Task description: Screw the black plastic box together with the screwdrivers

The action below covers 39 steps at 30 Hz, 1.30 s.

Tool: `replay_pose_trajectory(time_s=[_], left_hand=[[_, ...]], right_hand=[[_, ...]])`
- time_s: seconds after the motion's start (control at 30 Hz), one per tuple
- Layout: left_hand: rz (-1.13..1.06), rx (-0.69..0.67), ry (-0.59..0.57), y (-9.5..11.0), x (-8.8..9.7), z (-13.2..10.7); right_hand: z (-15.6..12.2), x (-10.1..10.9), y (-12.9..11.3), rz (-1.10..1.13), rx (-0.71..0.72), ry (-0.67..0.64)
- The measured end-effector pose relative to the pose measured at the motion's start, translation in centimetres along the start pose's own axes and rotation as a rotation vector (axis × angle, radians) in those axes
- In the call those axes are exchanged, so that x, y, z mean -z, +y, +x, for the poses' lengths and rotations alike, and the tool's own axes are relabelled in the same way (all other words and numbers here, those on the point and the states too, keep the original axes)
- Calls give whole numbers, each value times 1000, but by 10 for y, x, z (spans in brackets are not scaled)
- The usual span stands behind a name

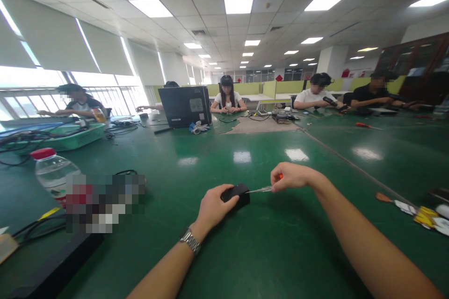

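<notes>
My left hand [213,205] is closed around a small black box-shaped device [242,195] on the green table, the thumb lying along its near side. A silver watch sits on that wrist. Pinched in my right hand [289,176] is a screwdriver [259,190] with a thin metal shaft. An orange bit of its handle shows between the fingers. The shaft points left, and its tip meets the right end of the black device. What exactly the tip touches is too small to tell.
A water bottle [56,175] and a long black case [66,259] stand at the left, near a green basket [80,136] of cables. Farther off are a black computer case [184,107], gloves [199,127] and another screwdriver [366,125]. Several people sit around the table.
</notes>
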<state>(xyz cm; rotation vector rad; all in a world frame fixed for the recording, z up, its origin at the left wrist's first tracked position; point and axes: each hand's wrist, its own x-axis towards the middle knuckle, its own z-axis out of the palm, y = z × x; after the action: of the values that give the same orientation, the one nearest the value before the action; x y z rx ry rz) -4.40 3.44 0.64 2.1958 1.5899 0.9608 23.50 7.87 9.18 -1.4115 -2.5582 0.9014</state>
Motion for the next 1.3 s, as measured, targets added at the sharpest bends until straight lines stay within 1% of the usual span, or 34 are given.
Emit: replay_pose_trajectory(time_s=[0.27, 0.4, 0.57, 0.8, 1.03, 1.17, 1.3], left_hand=[[6, 5, 2, 0, 0, 1], [9, 27, 5, 3, 2, 1], [3, 20, 9, 3, 2, 0], [18, 5, 14, 1, 1, 0], [14, 8, 13, 1, 1, 0], [12, 9, 3, 2, 2, 0], [13, 12, 4, 1, 1, 0]], right_hand=[[-4, 2, -5, 30, 18, -14], [-4, 1, -6, 2, 10, -13], [-4, 1, -9, -13, 8, -22], [-6, 2, -7, -7, 2, -5], [-7, 2, -9, -11, -21, -9], [-7, 2, -9, -7, 1, -21], [-6, 2, -8, 16, -11, -30]])
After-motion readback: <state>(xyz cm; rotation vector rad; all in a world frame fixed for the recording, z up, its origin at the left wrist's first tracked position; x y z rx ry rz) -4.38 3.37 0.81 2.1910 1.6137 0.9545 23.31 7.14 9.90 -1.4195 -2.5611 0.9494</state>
